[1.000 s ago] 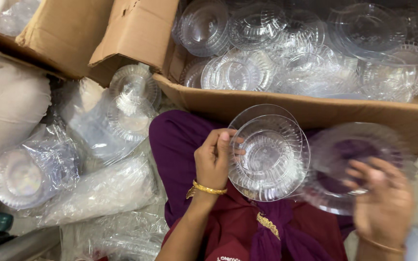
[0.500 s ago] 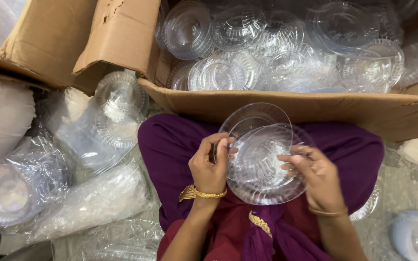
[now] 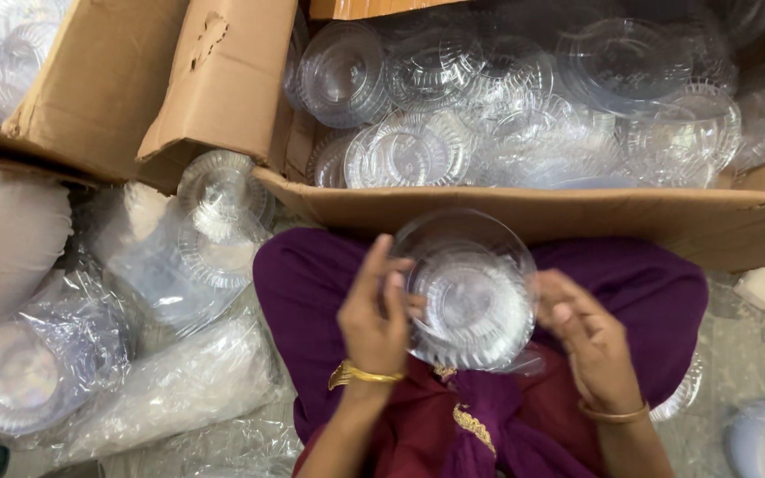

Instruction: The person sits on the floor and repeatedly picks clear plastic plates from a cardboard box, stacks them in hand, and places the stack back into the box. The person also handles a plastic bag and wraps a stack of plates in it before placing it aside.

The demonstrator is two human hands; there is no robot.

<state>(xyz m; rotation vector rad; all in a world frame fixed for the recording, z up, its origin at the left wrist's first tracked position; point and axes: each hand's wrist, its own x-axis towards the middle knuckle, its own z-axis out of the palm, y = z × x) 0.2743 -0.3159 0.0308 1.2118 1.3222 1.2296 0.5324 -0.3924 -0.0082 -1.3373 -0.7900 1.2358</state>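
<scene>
I am gripping a small stack of clear ribbed plastic bowls (image 3: 469, 292) between my left hand (image 3: 372, 314) and right hand (image 3: 591, 341), fingers curled on its rims. Beyond my hands, the brown cardboard box (image 3: 524, 212) is already holding many such bowls; wrapped stacks (image 3: 37, 372) are lying unopened off my left hand.

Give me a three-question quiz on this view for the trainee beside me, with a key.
1. True or false: both the left hand and the right hand are on the stack of clear plastic dishes.
2. Where do the loose clear dishes lie? A) in the open cardboard box B) on a metal shelf C) in a blue bucket
3. What lies on the floor on the person's left side?

Key
1. True: one hand grips each side of the stack.
2. A
3. Plastic-wrapped bundles of dishes.
</scene>
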